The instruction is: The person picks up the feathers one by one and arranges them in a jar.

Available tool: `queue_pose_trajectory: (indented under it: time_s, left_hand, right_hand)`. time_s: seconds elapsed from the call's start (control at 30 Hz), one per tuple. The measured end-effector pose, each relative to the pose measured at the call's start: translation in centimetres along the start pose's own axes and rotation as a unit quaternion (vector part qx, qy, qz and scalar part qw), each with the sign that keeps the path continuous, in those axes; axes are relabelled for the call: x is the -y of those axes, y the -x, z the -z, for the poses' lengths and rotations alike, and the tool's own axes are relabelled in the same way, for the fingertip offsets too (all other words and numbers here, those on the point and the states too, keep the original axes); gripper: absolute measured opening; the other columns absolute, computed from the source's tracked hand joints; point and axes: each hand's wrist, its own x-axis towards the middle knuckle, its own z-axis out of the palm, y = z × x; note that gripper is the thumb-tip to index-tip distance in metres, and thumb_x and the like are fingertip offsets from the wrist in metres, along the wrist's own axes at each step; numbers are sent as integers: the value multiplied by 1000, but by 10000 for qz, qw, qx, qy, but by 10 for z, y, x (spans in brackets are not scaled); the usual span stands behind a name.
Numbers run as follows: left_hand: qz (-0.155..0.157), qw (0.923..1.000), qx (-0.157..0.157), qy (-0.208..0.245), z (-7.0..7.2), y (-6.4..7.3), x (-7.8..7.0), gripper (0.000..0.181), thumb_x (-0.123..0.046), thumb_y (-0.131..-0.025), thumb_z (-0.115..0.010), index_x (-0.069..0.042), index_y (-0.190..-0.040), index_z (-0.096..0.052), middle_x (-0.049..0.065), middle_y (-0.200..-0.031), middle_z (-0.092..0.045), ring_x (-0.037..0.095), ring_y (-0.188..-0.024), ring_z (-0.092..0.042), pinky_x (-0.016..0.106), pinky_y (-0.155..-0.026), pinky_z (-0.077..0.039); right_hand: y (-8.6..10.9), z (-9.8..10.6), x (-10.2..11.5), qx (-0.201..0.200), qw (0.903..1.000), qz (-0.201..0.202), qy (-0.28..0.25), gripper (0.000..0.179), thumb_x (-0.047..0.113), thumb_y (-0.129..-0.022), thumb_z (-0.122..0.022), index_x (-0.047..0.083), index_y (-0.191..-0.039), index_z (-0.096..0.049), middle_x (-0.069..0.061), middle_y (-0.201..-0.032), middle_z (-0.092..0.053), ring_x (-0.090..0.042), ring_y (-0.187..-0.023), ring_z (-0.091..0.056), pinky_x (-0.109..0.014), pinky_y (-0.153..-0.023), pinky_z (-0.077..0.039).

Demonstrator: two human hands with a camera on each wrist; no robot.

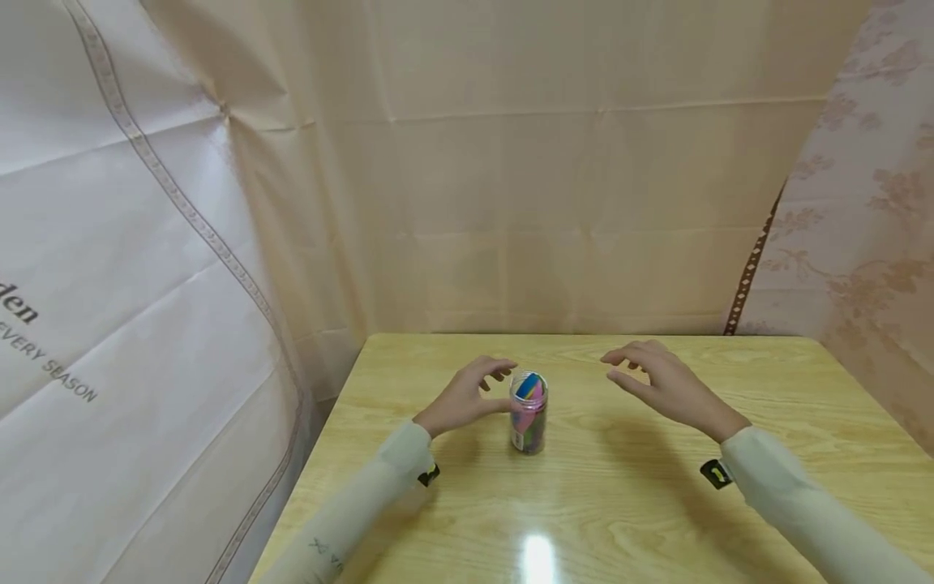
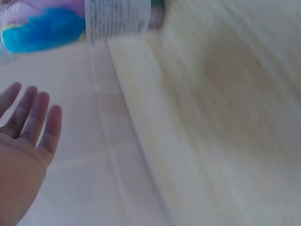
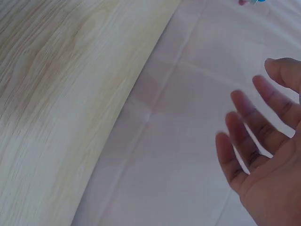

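Note:
A clear, lidless jar (image 1: 529, 426) packed with blue, pink and green pieces stands upright on the wooden table. My left hand (image 1: 467, 397) is beside it on the left, thumb tip right at the jar's side and fingers loosely bent near the rim. In the left wrist view the jar (image 2: 117, 19) shows a white barcode label, and the fingers (image 2: 35, 113) are spread apart from it. Off to the right of the jar, my right hand (image 1: 667, 385) hovers over the table with nothing in it. Its fingers (image 3: 254, 122) are relaxed in the right wrist view.
The wood-grain table (image 1: 620, 519) reaches back to a beige hanging cloth (image 1: 540, 203). A white printed sheet (image 1: 131, 324) hangs along the left side. At the right hangs a floral cloth (image 1: 876, 203).

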Motion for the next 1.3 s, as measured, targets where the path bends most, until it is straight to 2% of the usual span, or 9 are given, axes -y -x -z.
queue_pose_trajectory:
  time_s: [0.13, 0.2, 0.33, 0.47, 0.53, 0.77, 0.9, 1.1, 1.3]
  left_hand:
    - [146, 9939, -94, -1087, 12, 7, 2, 82, -68, -79, -60, -27, -146, -36, -6, -141, -42, 17, -126, -42, 42, -101, -40]
    - [80, 9833, -159, -1811, 19, 12, 4, 90, -72, -79, -55, -21, -149, -31, 0, -146, -38, 22, -132, -37, 44, -105, -36]
    - [-111, 9536, -409, -2980, 30, 26, 13, 101, -76, -80, -49, -7, -151, -24, 11, -150, -32, 29, -135, -33, 48, -109, -29]
    - [73, 9334, -595, -3537, 38, 47, 23, 106, -77, -81, -46, -2, -151, -19, 15, -153, -26, 30, -140, -25, 47, -112, -24]
    - [169, 9279, -649, -3668, 41, 56, 27, 107, -77, -82, -45, 0, -150, -18, 17, -154, -23, 31, -141, -21, 47, -112, -23]
    - [328, 9308, -537, -3601, 43, 72, 34, 103, -74, -87, -39, 4, -150, -13, 19, -156, -13, 32, -144, -12, 48, -113, -19]
    - [475, 9332, -538, -3521, 42, 76, 37, 102, -73, -88, -36, 0, -151, -5, 19, -157, -7, 34, -144, -7, 50, -113, -18]
    - [432, 9250, -716, -3707, 43, 75, 39, 102, -73, -88, -38, -5, -152, 2, 20, -157, 0, 38, -143, -4, 53, -112, -17]
    - [284, 9225, -777, -3770, 43, 76, 38, 103, -71, -88, -42, -1, -152, -2, 22, -157, -4, 36, -144, -1, 54, -112, -18]
  right_hand:
    - [7, 5, -3, 19, 9990, -363, 243, 43, 47, -91, -60, 22, -127, -58, 2, -129, -54, -23, -113, -49, -50, -89, -42]
    - [10, 8, -3, 69, 9976, -579, 368, 56, 54, -89, -60, 20, -132, -54, -1, -134, -51, -27, -120, -46, -55, -93, -37]
    - [17, 12, -6, 157, 9941, -853, 655, 72, 62, -85, -58, 21, -142, -43, -5, -143, -43, -32, -131, -37, -61, -100, -26]
    - [22, 13, -10, 128, 9912, -826, 1030, 80, 64, -84, -57, 19, -147, -36, -10, -148, -37, -35, -134, -32, -63, -102, -23]
    - [25, 13, -12, 54, 9897, -762, 1213, 83, 65, -84, -58, 17, -148, -34, -12, -149, -35, -36, -135, -32, -63, -101, -24]
    - [39, 12, -22, -9, 9813, -472, 1866, 87, 66, -83, -58, 13, -148, -34, -14, -152, -29, -38, -136, -29, -62, -102, -24]
    - [43, 10, -26, 16, 9781, -477, 2024, 94, 67, -83, -56, 10, -151, -25, -13, -156, -20, -37, -140, -22, -58, -110, -16]
    - [48, 6, -27, 149, 9751, -647, 2114, 103, 70, -83, -53, 9, -153, -9, -11, -159, -10, -35, -143, -13, -50, -115, -4]
    - [59, -2, -27, 324, 9758, -746, 2030, 108, 71, -81, -55, 7, -153, -7, -12, -158, -9, -35, -144, -9, -51, -114, -7]
